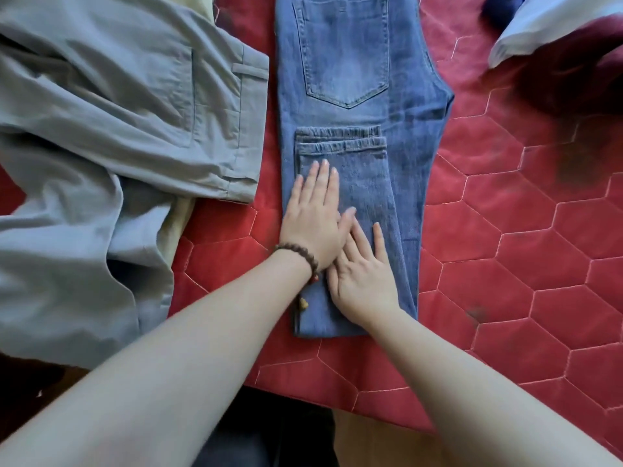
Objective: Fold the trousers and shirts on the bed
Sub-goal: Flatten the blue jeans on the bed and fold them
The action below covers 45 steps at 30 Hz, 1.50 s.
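A bed [526, 251] covered in a red quilted spread, stitched in pale thread into large hexagons, fills the view from the near edge to the far side. Across its left side sprawl grey trousers [101, 129] of thin, lightly creased woven cloth, loosely spread and rumpled, with belt loops and a waistband facing the middle of the bed and part of the cloth hanging over the near edge; a strip of pale yellowish fabric [178, 220] shows from beneath them. Down the middle of the bed lie blue jeans [350, 62] of faded denim with orange-tan stitching, a pointed back pocket uppermost, the two legs stacked and doubled back from a fold near the near edge so that the hemmed cuffs rest just below the pocket. At the far right corner sits a pale blue pillow [553, 25], smooth and rounded, with a darker blue cloth just beside it. The person's left hand [313, 217] lies flat on the folded-back legs, fingers straight and close together, pointing toward the cuffs and pressing the denim. The right hand [364, 274] lies flat on the same layer, nearer the fold, fingers straight and slightly spread, its inner fingers tucked under the heel and thumb of the left hand. Both bare forearms reach in over the near edge. A bracelet [300, 252] of dark round wooden beads circles the left wrist, with a few reddish and tan beads dangling onto the denim.
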Available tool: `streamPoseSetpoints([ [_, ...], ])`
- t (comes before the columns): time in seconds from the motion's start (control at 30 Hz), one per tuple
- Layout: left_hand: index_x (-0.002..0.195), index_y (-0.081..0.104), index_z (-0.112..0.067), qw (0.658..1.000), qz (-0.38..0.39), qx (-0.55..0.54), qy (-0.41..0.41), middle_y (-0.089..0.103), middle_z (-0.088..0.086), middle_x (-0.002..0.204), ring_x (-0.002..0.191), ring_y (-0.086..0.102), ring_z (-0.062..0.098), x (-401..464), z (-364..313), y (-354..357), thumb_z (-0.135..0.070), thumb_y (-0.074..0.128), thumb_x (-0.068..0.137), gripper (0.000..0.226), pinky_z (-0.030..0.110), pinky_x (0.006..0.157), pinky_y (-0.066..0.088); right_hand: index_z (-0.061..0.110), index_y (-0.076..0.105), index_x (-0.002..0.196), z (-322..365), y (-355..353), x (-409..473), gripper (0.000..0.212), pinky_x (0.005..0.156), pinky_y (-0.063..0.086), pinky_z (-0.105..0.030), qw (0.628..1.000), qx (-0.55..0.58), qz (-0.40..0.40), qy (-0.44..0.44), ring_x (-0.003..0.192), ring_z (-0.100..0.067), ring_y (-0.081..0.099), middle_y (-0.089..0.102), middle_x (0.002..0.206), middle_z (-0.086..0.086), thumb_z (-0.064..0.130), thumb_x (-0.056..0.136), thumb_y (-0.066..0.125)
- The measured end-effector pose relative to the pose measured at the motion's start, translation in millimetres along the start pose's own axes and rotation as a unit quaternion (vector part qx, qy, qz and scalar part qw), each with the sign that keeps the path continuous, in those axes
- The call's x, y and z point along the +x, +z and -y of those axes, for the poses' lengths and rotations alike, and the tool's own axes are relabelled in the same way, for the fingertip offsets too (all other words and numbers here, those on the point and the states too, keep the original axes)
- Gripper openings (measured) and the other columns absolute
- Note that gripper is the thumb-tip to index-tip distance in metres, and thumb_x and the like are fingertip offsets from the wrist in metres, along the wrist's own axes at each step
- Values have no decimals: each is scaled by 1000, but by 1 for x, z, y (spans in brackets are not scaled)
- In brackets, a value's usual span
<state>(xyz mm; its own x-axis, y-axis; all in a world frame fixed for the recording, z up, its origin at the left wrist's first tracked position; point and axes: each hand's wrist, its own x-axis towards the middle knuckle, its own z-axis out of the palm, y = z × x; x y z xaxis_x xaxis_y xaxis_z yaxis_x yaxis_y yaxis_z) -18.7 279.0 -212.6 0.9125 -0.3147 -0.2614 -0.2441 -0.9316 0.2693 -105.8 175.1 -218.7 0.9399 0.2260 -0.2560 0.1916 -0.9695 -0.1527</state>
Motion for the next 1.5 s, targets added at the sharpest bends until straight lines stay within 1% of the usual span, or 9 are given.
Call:
streamPoseSetpoints([
  [0.2, 155, 7, -20, 998, -35, 50, -15, 1, 1, 163, 150, 0, 24, 52, 37, -11, -44, 28, 99, 65, 45, 119, 1, 26, 25, 152, -3, 3, 2, 59, 118, 12, -55, 1000, -2, -30, 2, 148, -29, 15, 20, 159, -7, 40, 96, 35],
  [0.33, 154, 17, -20, 997, -67, 35, -6, 12, 2, 162, 149, 9, 23, 52, 41, -5, -37, 27, 94, 63, 47, 120, 9, 19, 28, 151, -15, -5, 30, 58, 118, 12, -52, 998, -4, -48, 28, 147, -26, 19, 22, 159, -9, 41, 98, 32],
  [0.63, 153, 20, -20, 997, -72, 41, 2, 17, 2, 161, 149, 12, 24, 52, 44, -4, -37, 32, 93, 64, 49, 119, 12, 33, 16, 153, -71, -38, 136, 63, 118, 0, -55, 998, -24, -32, 54, 149, -20, 6, 9, 162, -2, 57, 95, 27],
  [0.77, 154, 20, -19, 997, -68, 45, 4, 16, 2, 161, 149, 11, 25, 52, 44, -5, -38, 34, 91, 67, 50, 119, 11, 13, 15, 154, -41, -34, 119, 70, 118, -1, -56, 989, -5, -46, 142, 149, -24, 2, 6, 162, -10, 50, 96, 31],
  [0.87, 153, 21, -19, 997, -65, 46, 4, 17, 2, 161, 149, 12, 25, 52, 44, -5, -38, 34, 90, 67, 50, 119, 12, 4, 23, 151, 7, -15, 69, 73, 117, 6, -59, 990, 32, -46, 132, 149, -30, 7, 13, 159, -18, 44, 93, 41],
  [1.03, 154, 18, -20, 997, -57, 48, 0, 13, 0, 162, 149, 8, 23, 52, 44, -6, -40, 33, 90, 69, 48, 119, 9, 8, 21, 152, 48, 14, -5, 84, 116, 6, -62, 992, 29, -16, 124, 148, -33, 7, 14, 159, -18, 63, 90, 37],
  [1.27, 154, 16, -21, 997, -56, 46, 4, 11, 0, 162, 149, 7, 23, 50, 44, -8, -45, 32, 89, 71, 48, 119, 8, 10, 23, 151, 67, 23, -73, 81, 114, 16, -59, 996, 30, 29, 74, 148, -29, 11, 15, 159, -15, 62, 91, 38],
  [1.4, 154, 16, -20, 997, -61, 44, 9, 11, 1, 162, 149, 7, 24, 50, 44, -7, -45, 31, 88, 72, 49, 119, 9, 10, 32, 149, 44, 5, -45, 63, 115, 18, -56, 992, 86, -13, 96, 147, -22, 18, 25, 158, -8, 46, 96, 36],
  [1.5, 154, 16, -20, 997, -58, 42, 11, 11, 1, 162, 149, 7, 24, 49, 44, -7, -46, 30, 88, 72, 49, 118, 9, 12, 27, 151, 0, -14, 21, 60, 118, 12, -54, 991, 65, -30, 109, 148, -22, 16, 21, 159, -5, 40, 99, 36],
])
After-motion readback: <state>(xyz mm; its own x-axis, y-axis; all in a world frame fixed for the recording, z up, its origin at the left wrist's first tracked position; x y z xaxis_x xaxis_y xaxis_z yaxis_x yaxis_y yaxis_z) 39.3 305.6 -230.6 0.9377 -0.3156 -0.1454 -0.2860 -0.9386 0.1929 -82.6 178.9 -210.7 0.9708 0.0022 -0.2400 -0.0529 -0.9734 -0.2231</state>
